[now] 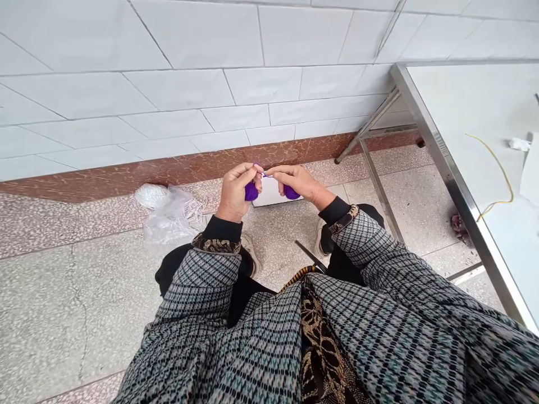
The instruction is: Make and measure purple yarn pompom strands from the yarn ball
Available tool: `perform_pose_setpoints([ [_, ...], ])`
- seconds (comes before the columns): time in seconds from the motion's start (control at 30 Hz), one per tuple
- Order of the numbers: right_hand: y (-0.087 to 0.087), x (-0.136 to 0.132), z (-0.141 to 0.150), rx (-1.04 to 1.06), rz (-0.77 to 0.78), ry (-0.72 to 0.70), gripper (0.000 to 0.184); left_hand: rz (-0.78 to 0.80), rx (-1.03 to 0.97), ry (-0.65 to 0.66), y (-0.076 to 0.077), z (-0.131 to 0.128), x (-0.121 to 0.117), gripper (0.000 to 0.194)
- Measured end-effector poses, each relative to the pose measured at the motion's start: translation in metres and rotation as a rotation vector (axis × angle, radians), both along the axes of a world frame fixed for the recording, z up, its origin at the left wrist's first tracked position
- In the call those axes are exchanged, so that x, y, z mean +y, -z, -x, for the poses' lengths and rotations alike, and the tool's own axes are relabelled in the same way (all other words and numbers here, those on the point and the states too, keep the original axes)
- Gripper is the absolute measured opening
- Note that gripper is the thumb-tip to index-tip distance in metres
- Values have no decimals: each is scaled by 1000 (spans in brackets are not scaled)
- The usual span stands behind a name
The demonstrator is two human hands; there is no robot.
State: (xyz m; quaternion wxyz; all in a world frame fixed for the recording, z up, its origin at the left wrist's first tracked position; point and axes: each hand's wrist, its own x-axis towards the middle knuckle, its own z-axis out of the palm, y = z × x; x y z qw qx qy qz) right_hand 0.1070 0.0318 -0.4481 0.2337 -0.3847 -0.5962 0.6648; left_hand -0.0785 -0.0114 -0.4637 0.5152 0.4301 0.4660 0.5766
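Note:
In front of my knees, my left hand (236, 189) is closed on purple yarn (251, 192), its thumb and forefinger pinched at the top. Close by on the right, my right hand (298, 182) is also closed, with a second bunch of purple yarn (291, 192) under its palm. A thin purple strand (266, 175) runs across the small gap between the fingertips. Whether a slim tool is in the right fingers, I cannot tell. Below and behind the hands, a white flat-topped object (272, 196) shows in part.
White yarn (152, 196) and a clear plastic bag (170, 221) lie on the floor at left. Dark scissors (309, 255) are between my feet. To the right stands a metal-framed table (446, 151) bearing a yellow cord (505, 174). A tiled wall (189, 90) rises ahead.

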Motion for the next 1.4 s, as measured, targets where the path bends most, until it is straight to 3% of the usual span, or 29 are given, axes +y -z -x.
perform_pose_setpoints([
  [0.13,9,2,4,-7,73,-52,23,-8,-33,3,0,0,-3,32],
  [0.27,11,-1,9,69,182,39,31,5,17,31,-2,-2,-6,36],
  [0.57,5,-4,13,94,351,47,27,-9,72,-60,6,-6,-6,44],
  [0.8,1,-8,21,13,491,85,56,-30,221,-18,10,-2,-6,23],
  [0.9,0,-8,22,67,556,109,53,-63,398,33,11,2,-9,13],
  [1.03,1,-6,19,151,619,78,45,-156,538,66,9,7,-11,14],
  [1.27,3,-8,17,277,760,17,42,-342,596,100,7,15,-10,15],
  [1.4,8,-7,17,325,720,46,31,-492,603,65,8,17,-11,18],
])
